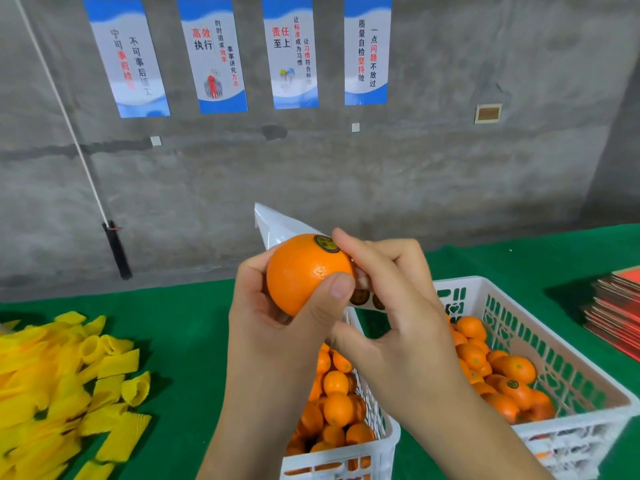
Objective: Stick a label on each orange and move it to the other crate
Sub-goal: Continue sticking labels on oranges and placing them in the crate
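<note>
Above the two crates, at the middle: orange held up in the air, with both hands on it.
Left hand: grips the orange from the left and from below; fingers curled behind the fruit, thumb pressed flat on its front near the navel.
Right hand: fingers bent together and closed on the upper right side of the orange; index fingertip laid beside the label.
Label: round, dark with yellow print, stuck on top of the orange, right next to the right index finger.
Label sheet: white backing paper, rising behind the orange; lower part with more dark round labels visible under the right hand; cannot tell exactly which fingers keep it.
Near crate: white plastic, below the forearms, filled with many small oranges.
Right crate: white plastic, just beside the near one; oranges heaped at its left part, one of them with a dark label on top.
Table: covered with green cloth.
Left side of table: heap of yellow foam sleeves.
Far right edge: stack of red flat cartons.
Grey wall behind: four blue and white posters with Chinese text.
</note>
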A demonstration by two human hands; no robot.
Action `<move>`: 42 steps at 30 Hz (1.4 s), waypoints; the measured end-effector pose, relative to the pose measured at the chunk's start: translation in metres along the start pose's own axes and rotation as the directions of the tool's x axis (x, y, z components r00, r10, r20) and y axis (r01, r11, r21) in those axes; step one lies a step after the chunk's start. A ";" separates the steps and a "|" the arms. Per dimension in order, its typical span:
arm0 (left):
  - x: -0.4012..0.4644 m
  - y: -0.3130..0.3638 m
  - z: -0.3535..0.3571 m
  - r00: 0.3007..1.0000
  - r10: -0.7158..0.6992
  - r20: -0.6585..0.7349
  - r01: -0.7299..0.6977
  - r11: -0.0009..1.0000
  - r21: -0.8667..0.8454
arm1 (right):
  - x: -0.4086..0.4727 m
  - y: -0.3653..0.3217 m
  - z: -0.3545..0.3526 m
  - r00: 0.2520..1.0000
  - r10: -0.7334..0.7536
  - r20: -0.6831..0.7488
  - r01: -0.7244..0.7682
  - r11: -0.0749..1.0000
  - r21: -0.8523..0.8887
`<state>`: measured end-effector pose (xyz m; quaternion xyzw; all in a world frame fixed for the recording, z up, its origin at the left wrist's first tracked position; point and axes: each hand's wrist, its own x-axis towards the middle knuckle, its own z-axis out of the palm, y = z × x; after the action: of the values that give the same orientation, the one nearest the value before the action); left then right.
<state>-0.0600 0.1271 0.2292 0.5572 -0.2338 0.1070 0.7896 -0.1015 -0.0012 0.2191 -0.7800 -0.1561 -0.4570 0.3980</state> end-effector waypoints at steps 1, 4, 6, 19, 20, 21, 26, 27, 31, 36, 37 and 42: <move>-0.001 -0.002 -0.001 1.000 -0.011 -0.006 0.011 1.000 -0.001 | -0.003 0.000 0.002 1.000 0.028 -0.006 -0.028 0.999 0.018; -0.003 -0.008 -0.003 0.998 -0.063 -0.005 0.063 0.998 -0.014 | -0.007 0.002 0.006 0.998 0.063 0.014 -0.064 0.996 0.063; -0.004 -0.014 -0.006 0.997 -0.078 -0.001 0.078 0.997 -0.004 | -0.008 0.006 0.006 0.998 0.052 0.032 -0.053 0.998 0.037; -0.016 -0.090 -0.026 0.959 -0.284 0.023 0.280 0.955 0.096 | -0.051 0.065 0.015 0.941 0.277 0.195 -0.276 0.961 -0.031; -0.018 -0.104 -0.028 0.948 -0.318 0.023 0.314 0.943 0.110 | -0.060 0.076 0.016 0.921 0.330 0.208 -0.334 0.942 -0.018; -0.020 -0.119 -0.031 0.936 -0.352 0.012 0.348 0.930 0.121 | -0.068 0.088 0.015 0.894 0.397 0.209 -0.406 0.914 0.001; -0.025 -0.201 -0.054 0.816 -0.558 -0.153 0.578 0.800 0.160 | -0.104 0.164 0.002 0.667 0.744 -0.034 -0.741 0.667 0.077; -0.026 -0.214 -0.058 0.789 -0.596 -0.150 0.614 0.778 0.132 | -0.109 0.179 -0.003 0.606 0.788 -0.107 -0.782 0.615 0.098; -0.027 -0.248 -0.065 0.719 -0.676 -0.160 0.691 0.720 0.063 | -0.112 0.229 -0.018 0.360 0.833 -0.421 -0.876 0.457 0.156; -0.013 -0.263 -0.066 0.721 -0.692 -0.040 0.692 0.722 -0.027 | -0.116 0.233 0.022 0.386 0.884 -0.263 -0.915 0.403 0.008; -0.009 -0.266 -0.067 0.720 -0.693 -0.018 0.691 0.720 -0.069 | -0.118 0.226 0.036 0.411 0.909 -0.069 -0.910 0.413 0.024; 0.007 -0.285 -0.080 0.735 -0.677 -0.044 0.675 0.736 -0.049 | -0.131 0.213 0.084 0.327 0.834 0.444 -0.944 0.311 0.111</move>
<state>0.0885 0.0995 -0.0257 0.5890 0.0062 -0.1741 0.7891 0.0073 -0.0564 -0.0141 -0.7067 0.1693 0.0071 0.6869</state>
